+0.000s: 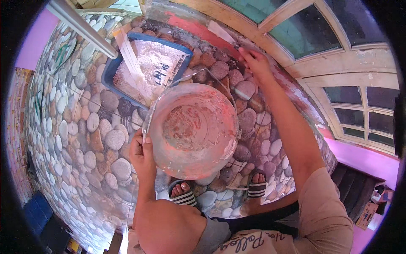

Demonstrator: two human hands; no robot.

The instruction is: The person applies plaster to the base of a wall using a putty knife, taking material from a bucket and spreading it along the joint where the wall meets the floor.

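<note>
My left hand (142, 153) grips the rim of a round, translucent bucket (198, 158) smeared with pinkish-red residue. The bucket is tipped so that its inside faces up at me, with a patch of darker residue on the bottom; its thin wire handle stands up past the far rim. My right hand (256, 63) is stretched out to the far right, fingers closed around the end of a flat, pale-bladed scraper (222, 32). The blade lies at the red-painted strip (190, 26) along the foot of the window frame. The scraper's handle is mostly hidden by my fingers.
Beyond the bucket is a blue tray (111, 72) with an opened bag of white powder (158, 59) and a pale strip (129, 53) across it. A grey pole (84, 29) juts in at upper left. Wooden-framed windows (306, 34) border the right. My sandalled feet stand on pebble-patterned flooring (84, 127).
</note>
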